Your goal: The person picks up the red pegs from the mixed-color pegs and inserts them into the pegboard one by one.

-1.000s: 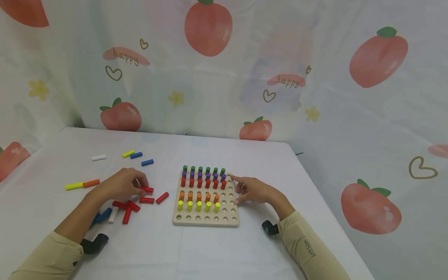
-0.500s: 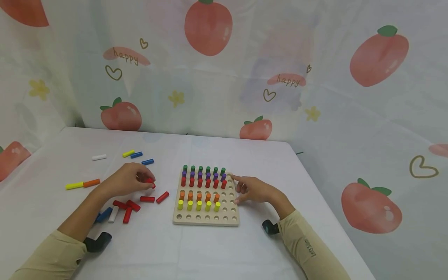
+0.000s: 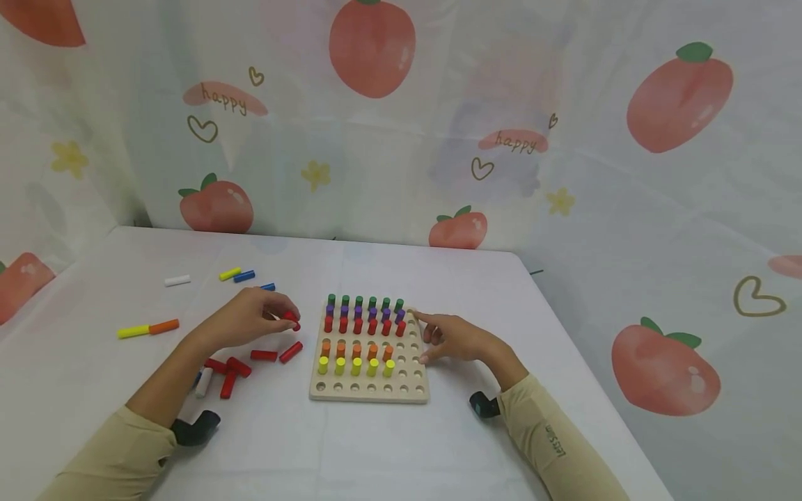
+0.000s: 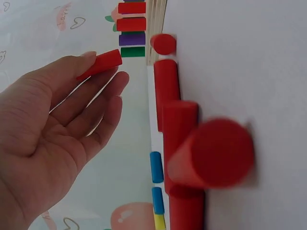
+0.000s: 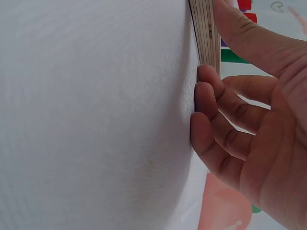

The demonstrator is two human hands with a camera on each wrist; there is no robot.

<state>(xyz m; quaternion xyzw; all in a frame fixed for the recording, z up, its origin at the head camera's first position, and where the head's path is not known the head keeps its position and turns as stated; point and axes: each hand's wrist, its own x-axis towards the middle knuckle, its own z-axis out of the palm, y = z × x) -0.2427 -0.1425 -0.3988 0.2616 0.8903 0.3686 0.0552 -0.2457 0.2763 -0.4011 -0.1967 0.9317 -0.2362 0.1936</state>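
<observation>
Between thumb and fingers, my left hand (image 3: 255, 316) pinches a red peg (image 4: 106, 63), held above the table a little left of the pegboard. The wooden pegboard (image 3: 382, 394) lies flat, with upright rows of green pegs (image 3: 359, 303), purple, red pegs (image 3: 358, 325), orange and yellow pegs (image 3: 356, 367). Open holes show along its right side, its near edge and between the red and orange rows. My right hand (image 3: 460, 339) rests at the board's right edge, index fingertip at the far right corner and thumb lower on the edge. Its other fingers bend against the tablecloth.
Several loose red pegs (image 3: 239, 367) lie under and beside the left forearm, with a white peg (image 3: 203, 383). Farther left are a yellow peg (image 3: 133, 332) and an orange peg (image 3: 164, 327). White, yellow and blue pegs (image 3: 244, 276) lie at the back left.
My left hand has lifted a red peg from the pile and carried it to the right, toward the pegboard. The right hand has stayed at the board's edge.
</observation>
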